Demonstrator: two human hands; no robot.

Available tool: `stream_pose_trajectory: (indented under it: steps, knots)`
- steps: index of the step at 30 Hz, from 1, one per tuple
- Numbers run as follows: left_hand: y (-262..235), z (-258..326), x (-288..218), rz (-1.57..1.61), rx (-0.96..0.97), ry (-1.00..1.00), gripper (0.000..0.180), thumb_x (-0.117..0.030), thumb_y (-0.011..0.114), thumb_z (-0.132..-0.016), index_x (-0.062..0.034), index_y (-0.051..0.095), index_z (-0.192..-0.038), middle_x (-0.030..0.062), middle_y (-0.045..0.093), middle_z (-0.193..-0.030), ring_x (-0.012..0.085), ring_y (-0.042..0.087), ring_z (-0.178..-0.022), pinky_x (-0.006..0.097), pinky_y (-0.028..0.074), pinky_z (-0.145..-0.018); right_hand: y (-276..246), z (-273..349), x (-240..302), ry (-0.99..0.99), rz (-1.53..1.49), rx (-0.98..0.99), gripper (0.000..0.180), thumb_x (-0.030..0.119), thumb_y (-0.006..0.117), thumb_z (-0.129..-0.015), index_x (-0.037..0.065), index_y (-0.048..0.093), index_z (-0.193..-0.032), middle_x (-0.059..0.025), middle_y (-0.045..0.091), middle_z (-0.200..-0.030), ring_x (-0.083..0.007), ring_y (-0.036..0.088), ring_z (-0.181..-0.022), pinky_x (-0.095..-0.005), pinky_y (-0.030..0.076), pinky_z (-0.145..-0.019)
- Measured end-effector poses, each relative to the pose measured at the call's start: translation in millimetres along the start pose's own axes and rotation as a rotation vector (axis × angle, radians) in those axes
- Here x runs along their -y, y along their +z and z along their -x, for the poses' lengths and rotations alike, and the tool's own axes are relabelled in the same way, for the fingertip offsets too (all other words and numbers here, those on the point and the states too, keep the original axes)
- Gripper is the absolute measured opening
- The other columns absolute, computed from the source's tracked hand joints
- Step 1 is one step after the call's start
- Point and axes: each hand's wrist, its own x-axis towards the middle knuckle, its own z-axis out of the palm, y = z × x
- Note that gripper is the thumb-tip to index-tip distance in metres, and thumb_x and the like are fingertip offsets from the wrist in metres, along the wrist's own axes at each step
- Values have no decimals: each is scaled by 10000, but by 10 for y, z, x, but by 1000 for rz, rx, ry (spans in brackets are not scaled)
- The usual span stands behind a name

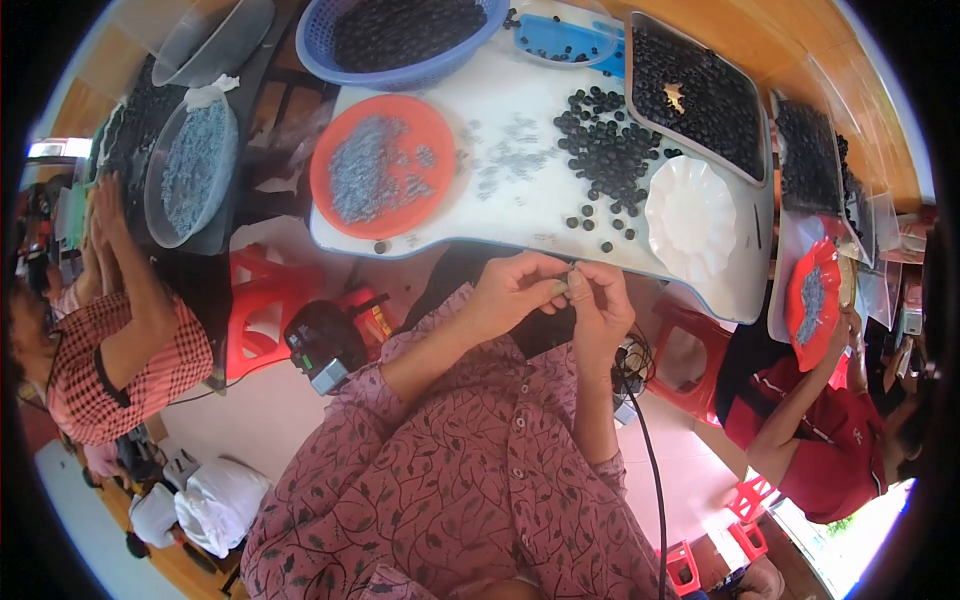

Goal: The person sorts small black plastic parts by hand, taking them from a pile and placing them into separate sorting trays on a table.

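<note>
Fingers (556, 287) of left hand (515, 290) and right hand (600, 305) pinch together on one small dark bead (570, 279), held between both hands just below the desk (500, 215) edge; both hands closed on it; loose black beads (610, 150) scattered on the desk above, beside a white scalloped dish (692, 215); orange plate (384, 165) with grey bits to the left; blue basket (400, 35) and dark tray (700, 90) of beads further back.
</note>
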Motion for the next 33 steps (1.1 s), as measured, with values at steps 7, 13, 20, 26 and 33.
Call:
stream_pose_trajectory:
  steps: [7, 13, 20, 26, 33]
  knots:
    - [-53, 98, 194, 256, -94, -36, 233, -52, 626, -935, 20, 648, -1155, 79, 682, -954, 122, 655, -799, 250, 561, -712, -13, 126, -42, 71, 44, 35, 116, 7, 669, -898, 28, 659, -1011, -22, 585, -999, -78, 562, -814, -196, 453, -697]
    - [-83, 86, 99, 426, -46, -26, 257, -84, 583, -966, 5, 636, -1201, 66, 669, -985, 113, 642, -845, 242, 552, -747, 32, 121, 113, 182, -52, 2, 108, 34, 662, -903, 26, 671, -1010, -10, 628, -941, -68, 576, -719, -198, 450, -624]
    - [-65, 98, 121, 447, 1, -13, 268, -80, 560, -977, 0, 619, -1226, 53, 650, -957, 104, 621, -797, 241, 541, -750, 44, 147, 95, 128, -79, 32, 105, 11, 660, -897, 25, 679, -1000, -9, 629, -947, -61, 570, -730, -192, 448, -630]
    - [-50, 105, 119, 397, 2, 10, 246, -85, 547, -986, 6, 611, -1206, 51, 650, -954, 99, 617, -794, 239, 538, -751, 33, 166, 60, 71, -65, 58, 102, 2, 666, -891, 26, 680, -989, -8, 618, -974, -55, 557, -766, -192, 452, -645]
    - [-70, 123, 74, 186, -17, 45, 210, -61, 547, -981, 1, 637, -1160, 40, 642, -933, 85, 603, -796, 229, 523, -739, 36, 154, 127, 109, -121, 106, 98, -15, 656, -892, 8, 674, -985, -15, 609, -968, -70, 570, -760, -200, 460, -654]
